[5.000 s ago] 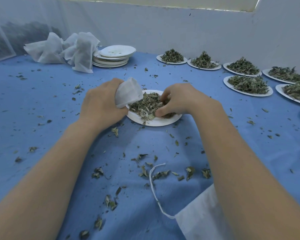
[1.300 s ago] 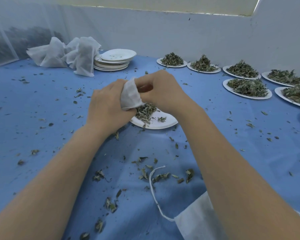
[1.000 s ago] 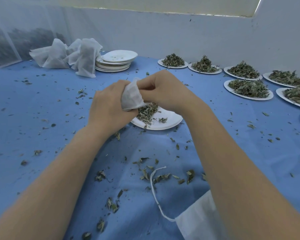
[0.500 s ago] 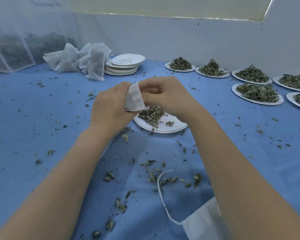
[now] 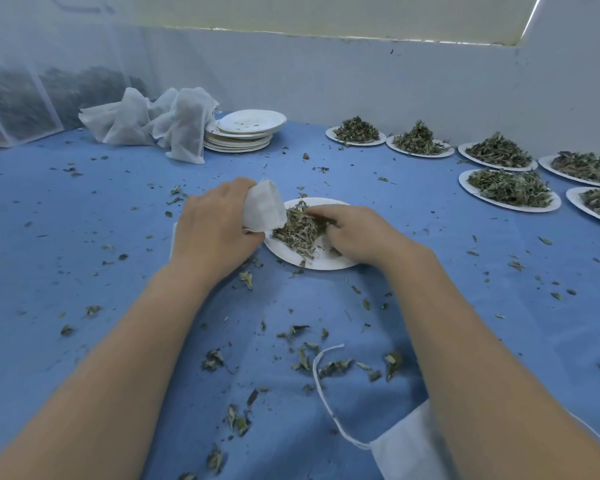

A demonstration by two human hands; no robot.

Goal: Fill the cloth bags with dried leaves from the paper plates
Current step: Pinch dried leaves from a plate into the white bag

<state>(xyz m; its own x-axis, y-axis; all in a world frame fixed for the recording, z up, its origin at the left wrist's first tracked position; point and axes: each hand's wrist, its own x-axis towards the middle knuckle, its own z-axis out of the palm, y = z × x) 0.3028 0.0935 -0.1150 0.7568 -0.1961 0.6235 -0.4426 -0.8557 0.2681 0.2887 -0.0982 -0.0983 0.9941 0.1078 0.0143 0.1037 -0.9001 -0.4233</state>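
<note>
My left hand [image 5: 215, 230] grips a small white cloth bag [image 5: 263, 210] and holds it tilted over the left edge of a paper plate [image 5: 326, 263]. A pile of dried leaves [image 5: 297, 230] lies on that plate. My right hand [image 5: 355, 233] rests on the plate, its fingers curled into the pile and gathering leaves. Further paper plates heaped with leaves [image 5: 510, 188] line the right back of the blue table.
A stack of used paper plates [image 5: 243, 135] and a heap of white cloth bags [image 5: 153, 123] sit at the back left. Loose leaf bits [image 5: 305, 358] litter the blue cloth. A white face mask with its cord [image 5: 400, 448] lies near the front edge. A white wall bounds the back.
My right hand has dropped from the mouth of the bag down onto the plate and into the leaf pile. My left hand keeps hold of the bag.
</note>
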